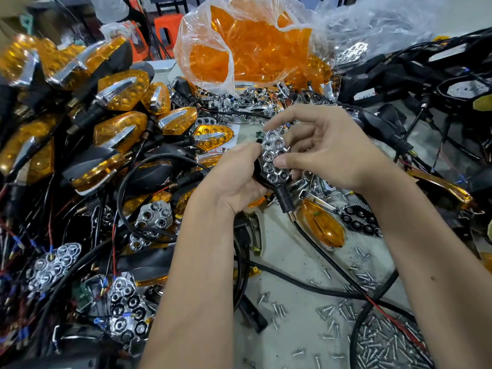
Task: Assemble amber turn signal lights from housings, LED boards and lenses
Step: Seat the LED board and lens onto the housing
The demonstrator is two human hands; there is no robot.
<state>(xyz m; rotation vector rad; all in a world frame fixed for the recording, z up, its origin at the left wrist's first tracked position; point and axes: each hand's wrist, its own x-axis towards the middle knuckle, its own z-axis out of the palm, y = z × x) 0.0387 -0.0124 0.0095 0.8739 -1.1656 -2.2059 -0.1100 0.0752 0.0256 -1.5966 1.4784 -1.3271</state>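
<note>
Biggest thing on the bench is the plastic bag of amber lenses point(239, 51) up at twelve o'clock, mouth gaping, and a heap of finished lights point(117, 102) banks up from nine to eleven. Black wire harnesses point(426, 83) crowd one to three o'clock. Dead centre, the work itself: a black housing point(282, 194) with its chrome honeycomb reflector point(274, 158) seated on top, stalk and cable trailing toward five o'clock.

The left hand point(234, 179) is curled under the housing and grips it from nine o'clock. The right hand point(327, 150) has its thumb pressing the reflector's edge, index finger arched over the top end, the other fingers loosely spread.

This looks light and stiff, and the chrome is likely slick and quick to smudge or scratch, so I'd hold it by the black shell and the rubbery stalk, not the mirrored face.

Room is tight: bare table point(290, 262) only from five to six o'clock, peppered with loose screws point(372, 339), and a spare amber lens point(323, 225) lies close at four o'clock.
</note>
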